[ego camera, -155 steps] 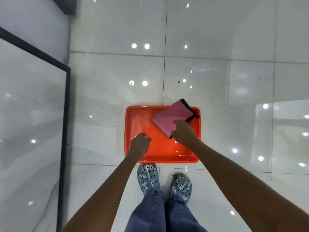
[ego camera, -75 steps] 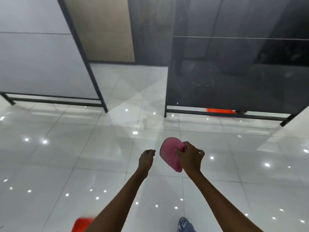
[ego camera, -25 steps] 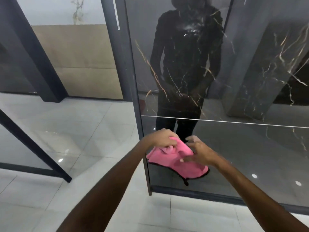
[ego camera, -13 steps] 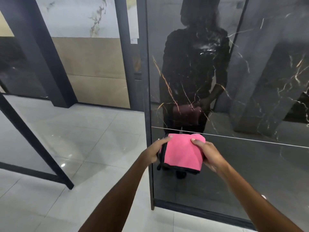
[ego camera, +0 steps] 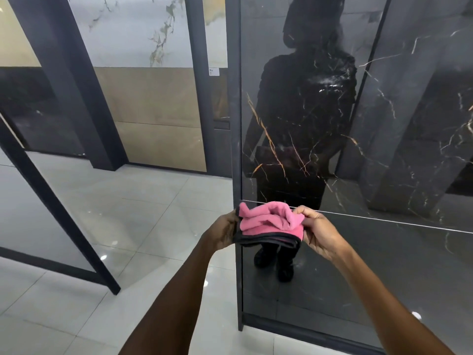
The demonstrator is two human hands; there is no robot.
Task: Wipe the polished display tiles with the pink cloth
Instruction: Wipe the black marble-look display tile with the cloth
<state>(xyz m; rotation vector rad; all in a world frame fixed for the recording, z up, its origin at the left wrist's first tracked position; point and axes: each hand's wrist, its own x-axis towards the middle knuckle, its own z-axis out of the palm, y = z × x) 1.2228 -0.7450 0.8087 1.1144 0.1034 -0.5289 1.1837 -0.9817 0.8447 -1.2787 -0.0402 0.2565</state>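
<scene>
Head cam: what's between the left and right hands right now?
Only the pink cloth, bunched and folded, held by the left hand and right hand at opposite ends, in front of the dark marble tile.

Left hand's fingers [ego camera: 236, 228] behind the pink cloth [ego camera: 268, 222]; black tile [ego camera: 384, 149] cut off right.
</scene>
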